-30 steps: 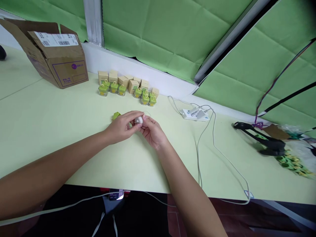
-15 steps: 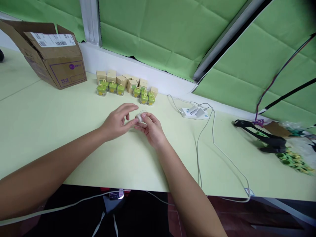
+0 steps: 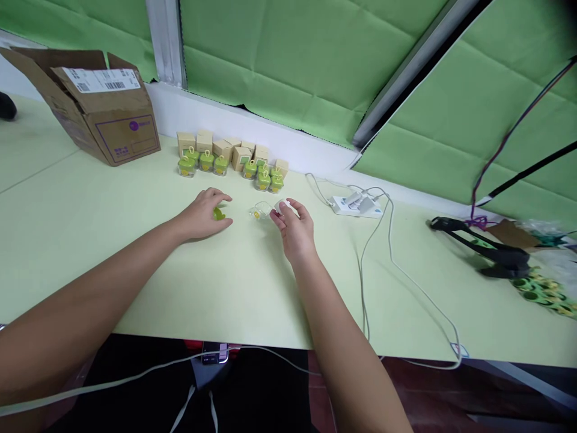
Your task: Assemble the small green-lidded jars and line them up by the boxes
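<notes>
Here the right fingers (image 3: 286, 216) hold a small white object (image 3: 277, 206).

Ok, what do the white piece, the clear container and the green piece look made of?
White piece: probably plastic; smooth, opaque surface.
Clear container: glossy, likely plastic, perhaps glass; the table shows through it.
Green piece: perhaps plastic, evenly coloured; too hidden to judge finish.

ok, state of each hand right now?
Left hand: open, thumb and fingers apart around a green piece; can't tell if touching.
Right hand: closed, holding a small white object.
</notes>
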`<state>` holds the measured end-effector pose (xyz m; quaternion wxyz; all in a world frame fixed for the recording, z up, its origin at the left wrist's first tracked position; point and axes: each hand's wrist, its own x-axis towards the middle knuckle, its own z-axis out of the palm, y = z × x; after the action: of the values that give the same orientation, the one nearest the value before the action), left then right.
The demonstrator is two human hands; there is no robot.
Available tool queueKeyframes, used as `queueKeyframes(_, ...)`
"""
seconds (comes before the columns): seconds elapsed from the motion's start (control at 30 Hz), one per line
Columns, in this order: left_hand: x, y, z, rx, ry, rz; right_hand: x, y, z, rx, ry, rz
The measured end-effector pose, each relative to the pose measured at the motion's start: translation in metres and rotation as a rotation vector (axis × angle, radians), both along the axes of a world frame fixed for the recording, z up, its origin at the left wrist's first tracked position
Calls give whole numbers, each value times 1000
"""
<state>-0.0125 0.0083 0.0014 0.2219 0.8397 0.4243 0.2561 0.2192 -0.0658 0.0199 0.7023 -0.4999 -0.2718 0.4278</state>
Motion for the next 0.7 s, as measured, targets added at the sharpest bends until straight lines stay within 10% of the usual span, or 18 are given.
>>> queueKeyframes(0.37, -2, 4, -4, -5, -62, -41, 6, 2, -6, -82, -304, -57)
queueKeyframes(0.7, -1, 6, -11, 27, 15, -153, -14, -11, -12, -27, -1016, 322)
